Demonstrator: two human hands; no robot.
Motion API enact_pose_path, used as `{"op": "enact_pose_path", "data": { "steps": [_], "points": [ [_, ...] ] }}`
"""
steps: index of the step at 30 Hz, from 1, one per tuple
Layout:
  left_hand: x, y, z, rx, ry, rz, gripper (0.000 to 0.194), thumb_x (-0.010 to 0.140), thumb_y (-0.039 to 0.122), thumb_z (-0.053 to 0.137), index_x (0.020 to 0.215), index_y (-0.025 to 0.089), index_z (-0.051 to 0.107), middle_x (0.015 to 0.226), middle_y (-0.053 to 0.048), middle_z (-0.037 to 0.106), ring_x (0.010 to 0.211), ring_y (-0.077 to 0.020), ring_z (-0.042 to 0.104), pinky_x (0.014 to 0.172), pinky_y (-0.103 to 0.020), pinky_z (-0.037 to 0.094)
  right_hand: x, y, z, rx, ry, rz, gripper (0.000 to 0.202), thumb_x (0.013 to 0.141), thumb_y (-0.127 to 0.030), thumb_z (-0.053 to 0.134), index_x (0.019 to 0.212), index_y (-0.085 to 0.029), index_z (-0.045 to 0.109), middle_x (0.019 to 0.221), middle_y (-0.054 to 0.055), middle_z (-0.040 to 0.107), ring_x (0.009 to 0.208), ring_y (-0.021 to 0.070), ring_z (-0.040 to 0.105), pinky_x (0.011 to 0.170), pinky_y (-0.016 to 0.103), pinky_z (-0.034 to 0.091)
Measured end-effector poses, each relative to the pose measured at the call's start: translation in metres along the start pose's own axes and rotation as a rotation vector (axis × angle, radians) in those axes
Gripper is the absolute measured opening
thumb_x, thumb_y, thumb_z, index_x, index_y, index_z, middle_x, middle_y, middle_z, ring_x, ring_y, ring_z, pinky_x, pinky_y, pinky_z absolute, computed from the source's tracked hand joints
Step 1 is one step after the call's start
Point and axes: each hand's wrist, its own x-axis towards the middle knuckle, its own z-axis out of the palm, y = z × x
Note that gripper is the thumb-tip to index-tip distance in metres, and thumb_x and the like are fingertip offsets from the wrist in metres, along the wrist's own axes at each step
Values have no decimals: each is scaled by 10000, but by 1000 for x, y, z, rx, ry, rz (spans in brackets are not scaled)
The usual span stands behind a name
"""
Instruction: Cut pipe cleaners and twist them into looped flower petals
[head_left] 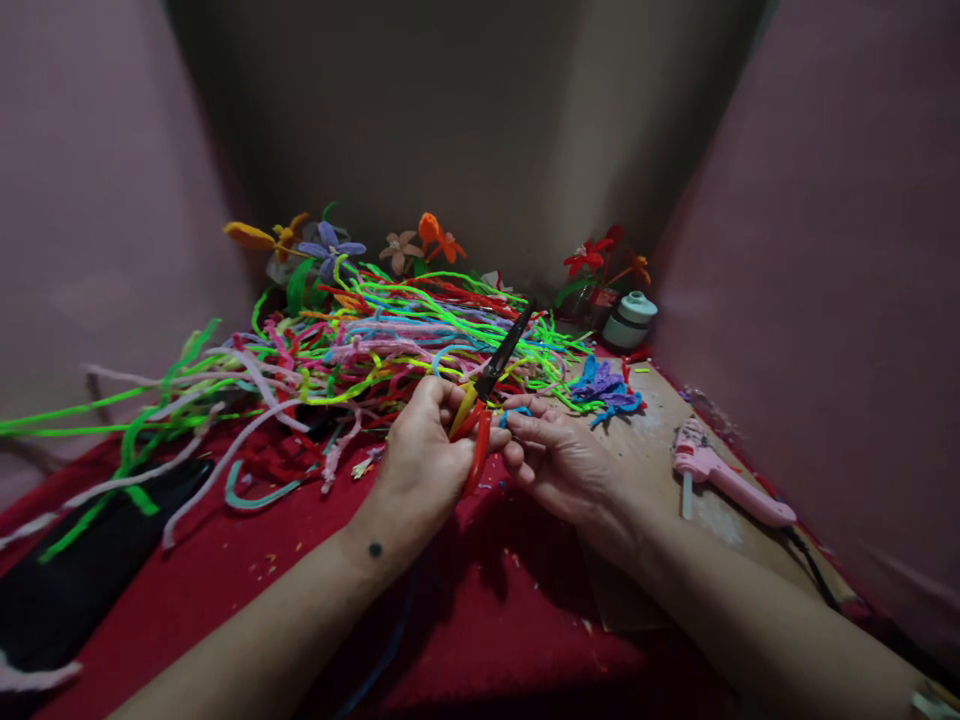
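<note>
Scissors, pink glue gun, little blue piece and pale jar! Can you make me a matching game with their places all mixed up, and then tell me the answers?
Things:
1. scissors
2. pink glue gun
3. blue piece
4. pale jar

Places:
A. near the red flowers
B. held in the left hand
C. lying on the board
D. pinched by the right hand

Pairs: 1-B, 2-C, 3-D, 4-A
</note>
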Motion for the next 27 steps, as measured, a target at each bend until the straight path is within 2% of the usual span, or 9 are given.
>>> {"op": "enact_pose_path", "data": {
  "steps": [2,6,8,10,14,19,23,27],
  "points": [
    [-1,-1,0,-7,2,0,395,522,255,781,759,196,471,643,48,586,595,-115,571,547,-220,432,1,0,-2,7,-9,7,189,651,-151,713,755,-160,555,632,-6,654,449,58,550,377,126,394],
    [-1,5,1,-21,-67,-142,398,511,308,782,713,190,461,547,62,546,489,-107,531,467,-213,386,3,-1,-4,-44,-7,-75,165,649,-144,708,747,-166,576,652,-21,651,462,68,562,381,151,390],
    [0,9,0,-12,-97,-168,377,536,309,765,711,189,454,543,64,543,471,-99,512,456,-208,373,3,-1,-4,-68,1,-117,154,648,-136,702,751,-167,592,666,-25,648,482,70,565,409,165,400],
    [0,9,0,9,-88,-122,342,563,276,744,723,191,453,582,59,558,503,-95,514,484,-207,391,3,0,-3,-81,13,-126,123,660,-163,699,733,-159,600,648,-22,633,491,70,553,429,174,400],
    [-2,2,-3,140,-37,58,250,606,184,676,745,203,469,647,52,559,596,-104,525,567,-212,412,2,0,-2,-98,32,-74,154,702,-276,684,708,-153,591,591,-21,604,429,54,487,386,171,344],
    [-8,0,-5,423,-16,216,199,639,120,570,781,218,471,677,45,550,613,-110,511,587,-217,379,2,-2,-2,-133,72,-31,158,637,-176,682,611,-154,527,504,-32,581,367,48,460,336,154,297],
    [-10,3,-5,495,-35,242,208,653,113,542,803,222,448,695,43,556,624,-112,517,598,-215,377,1,-8,-2,-147,104,50,79,619,-165,625,594,-123,564,500,-10,585,357,45,461,311,139,298],
    [-5,4,-9,436,-66,183,184,668,175,585,796,221,461,686,47,554,618,-114,506,591,-215,368,1,-13,-1,-89,99,173,88,623,-158,624,576,-103,573,501,-5,580,350,28,443,295,120,290]
  ]
}}
